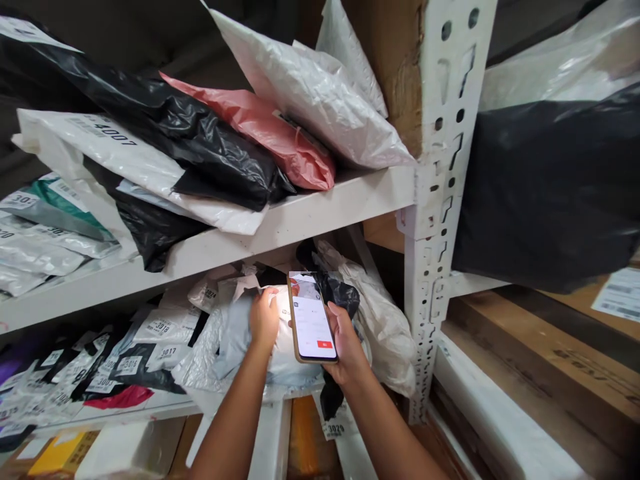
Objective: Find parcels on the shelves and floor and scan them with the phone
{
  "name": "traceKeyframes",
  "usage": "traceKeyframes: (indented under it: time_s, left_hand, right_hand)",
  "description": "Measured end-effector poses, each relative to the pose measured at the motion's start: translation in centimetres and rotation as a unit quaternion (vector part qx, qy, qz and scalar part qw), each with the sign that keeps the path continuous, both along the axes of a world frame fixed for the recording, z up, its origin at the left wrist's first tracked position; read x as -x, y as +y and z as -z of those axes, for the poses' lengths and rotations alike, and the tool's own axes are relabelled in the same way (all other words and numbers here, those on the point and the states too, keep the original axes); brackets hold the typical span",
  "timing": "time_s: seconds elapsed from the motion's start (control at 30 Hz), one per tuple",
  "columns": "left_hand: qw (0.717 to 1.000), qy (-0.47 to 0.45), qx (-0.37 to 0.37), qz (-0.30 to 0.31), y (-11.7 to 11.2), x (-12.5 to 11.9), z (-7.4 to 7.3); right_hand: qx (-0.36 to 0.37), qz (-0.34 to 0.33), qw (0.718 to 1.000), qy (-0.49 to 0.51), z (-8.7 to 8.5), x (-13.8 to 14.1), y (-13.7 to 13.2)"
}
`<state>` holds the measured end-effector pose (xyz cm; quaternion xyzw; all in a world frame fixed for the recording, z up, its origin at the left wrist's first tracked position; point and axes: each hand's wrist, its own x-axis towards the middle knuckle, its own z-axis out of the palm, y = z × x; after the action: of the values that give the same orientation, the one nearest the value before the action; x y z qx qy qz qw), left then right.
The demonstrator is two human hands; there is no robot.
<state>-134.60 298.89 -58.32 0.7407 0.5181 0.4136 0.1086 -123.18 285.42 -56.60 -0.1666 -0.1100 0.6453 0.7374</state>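
My right hand [346,343] holds a smartphone [311,318] upright with its lit screen facing me. Beside it, my left hand [263,319] grips the top of a pale grey-blue mailer bag [235,343] on the lower shelf. A black plastic bag [336,292] sits just behind the phone, and a white crinkled bag [383,320] lies to the right of my right hand. Numbered labels show on the parcels at lower left [161,328].
The upper shelf board [320,210] carries black [165,130], pink [270,133] and white [310,93] mailers. A perforated white upright post [437,200] stands at right. Beyond it are a large black bag [550,187] and cardboard boxes [540,360].
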Motion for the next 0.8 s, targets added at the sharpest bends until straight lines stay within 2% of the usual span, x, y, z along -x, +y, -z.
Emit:
traceKeyframes:
  time_s: [0.07, 0.17, 0.23, 0.33, 0.5, 0.63, 0.73, 0.8]
  left_hand:
    - [0.998, 0.007, -0.039, -0.046, -0.6, 1.0, 0.9]
    - [0.992, -0.003, -0.077, -0.098, -1.1, 2.0, 1.8]
    - [0.991, -0.032, -0.094, -0.091, -1.0, 2.4, 2.4]
    - [0.984, -0.115, -0.114, -0.074, -0.6, 2.7, 3.2]
    - [0.964, -0.199, -0.149, -0.095, 0.0, 3.0, 4.4]
    - [0.964, -0.190, -0.152, -0.102, -0.4, 3.0, 3.6]
    - [0.977, -0.107, -0.140, -0.123, -2.0, 2.3, 2.0]
    - [0.989, -0.047, -0.119, -0.078, -3.6, 1.2, 1.4]
  right_hand:
    - [0.007, 0.001, 1.000, -0.018, 0.1, -0.2, -0.1]
    - [0.006, -0.032, 0.998, -0.049, 0.5, -0.1, -0.4]
    - [-0.018, -0.055, 0.996, -0.066, 1.0, 0.1, -0.6]
    - [-0.058, -0.054, 0.991, -0.110, 1.7, 0.7, -0.9]
    - [-0.067, -0.050, 0.985, -0.154, 2.3, 1.7, -0.7]
    - [-0.068, -0.037, 0.987, -0.138, 2.1, 2.0, -0.4]
    - [-0.059, -0.028, 0.989, -0.134, 1.9, 2.0, -0.4]
    - [-0.062, -0.026, 0.989, -0.129, 1.8, 2.1, -0.5]
